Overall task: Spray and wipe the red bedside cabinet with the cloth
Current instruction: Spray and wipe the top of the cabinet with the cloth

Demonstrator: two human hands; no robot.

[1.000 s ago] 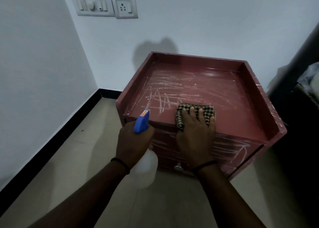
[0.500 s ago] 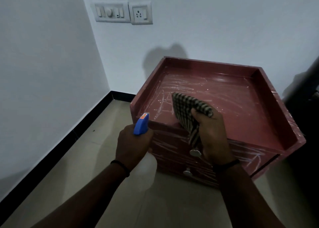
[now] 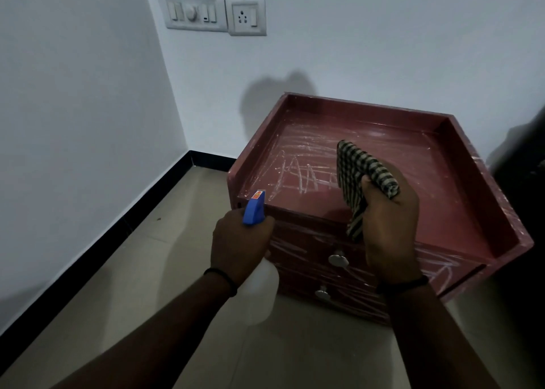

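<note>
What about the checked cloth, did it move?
Yes. The checked cloth lay flat on the red cabinet top; now the right hand holds it up above the front edge.

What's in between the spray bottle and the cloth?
Just the red cabinet top with white scribbles, in the head view. Nothing else sits there.

Cloth lifted off the red cabinet, spray bottle up at its near left corner.

The red cabinet sits against the far wall, its rimmed top and two-drawer front streaked with white scribbles. The checked cloth is bunched in the right hand, its tail drooping over the near edge. The spray bottle, white with a blue head, is gripped upright in the left hand.
</note>
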